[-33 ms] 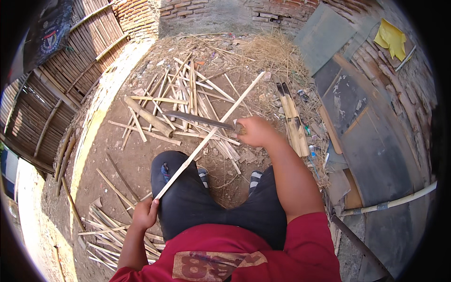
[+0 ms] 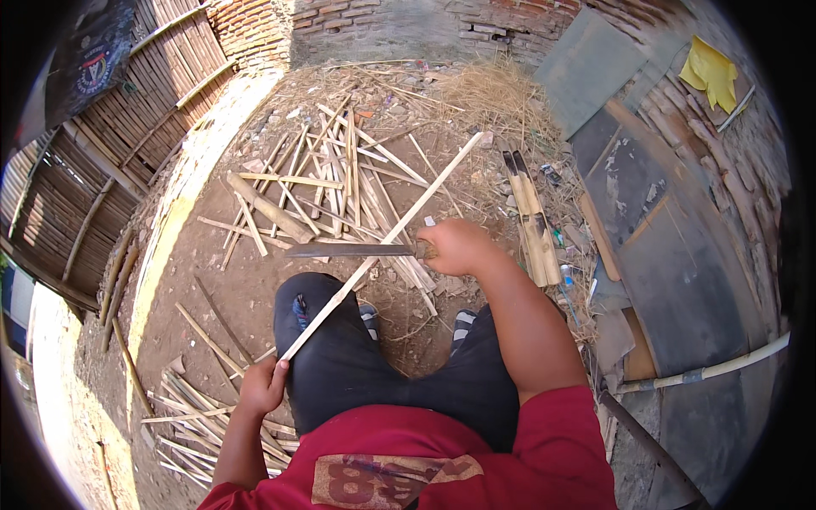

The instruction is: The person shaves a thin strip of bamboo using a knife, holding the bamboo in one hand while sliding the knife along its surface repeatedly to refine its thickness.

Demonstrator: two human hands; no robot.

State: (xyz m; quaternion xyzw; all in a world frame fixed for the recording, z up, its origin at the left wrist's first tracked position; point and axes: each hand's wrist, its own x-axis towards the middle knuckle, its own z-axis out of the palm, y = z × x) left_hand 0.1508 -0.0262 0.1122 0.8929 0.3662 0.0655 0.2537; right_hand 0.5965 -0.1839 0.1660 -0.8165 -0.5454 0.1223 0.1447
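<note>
My left hand [image 2: 265, 382] grips the near end of a long pale bamboo strip [image 2: 382, 242] beside my left knee. The strip runs up and to the right, away from me over the dirt. In my right hand [image 2: 459, 246] I hold a long dark knife [image 2: 348, 250] by its handle. The blade points left and lies flat across the strip about halfway along it. I am squatting in dark trousers [image 2: 340, 357], with both shoes showing between my knees.
A heap of split bamboo strips [image 2: 331, 170] lies ahead on the dirt and another pile [image 2: 191, 416] at lower left. Two thicker bamboo pieces [image 2: 531, 221] lie right of my hand. Boards and a white pipe [image 2: 722, 365] are at right, a bamboo fence at left, a brick wall behind.
The knife blade now lies lower and more level across the strip, a little nearer to me. Both hands stay about where they were.
</note>
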